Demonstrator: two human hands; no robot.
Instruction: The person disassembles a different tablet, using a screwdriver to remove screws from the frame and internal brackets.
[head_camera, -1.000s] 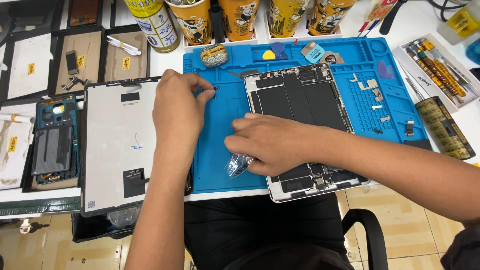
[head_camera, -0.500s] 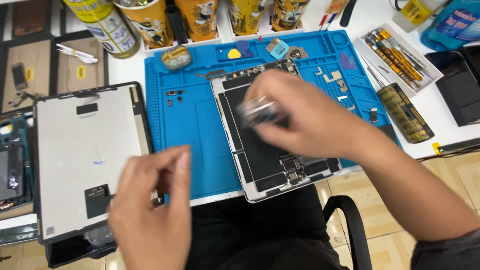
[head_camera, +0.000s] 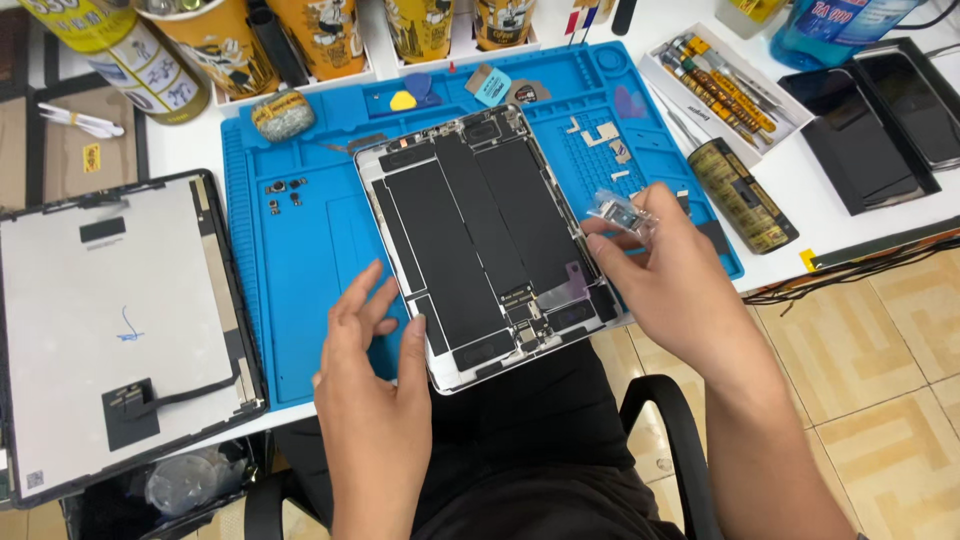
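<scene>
While half a second ago the right hand (head_camera: 668, 285) hovered over the opened tablet (head_camera: 487, 240), it now sits at the tablet's three o'clock edge, its fingers (head_camera: 612, 238) pinching a small clear plastic packet (head_camera: 622, 210) above the blue mat (head_camera: 300, 250). The left hand (head_camera: 372, 395) has come up to the tablet's seven o'clock corner, fingers loosely spread, gripping nothing, thumb touching the frame. At nine o'clock on the counter lies the detached screen (head_camera: 110, 320).
</scene>
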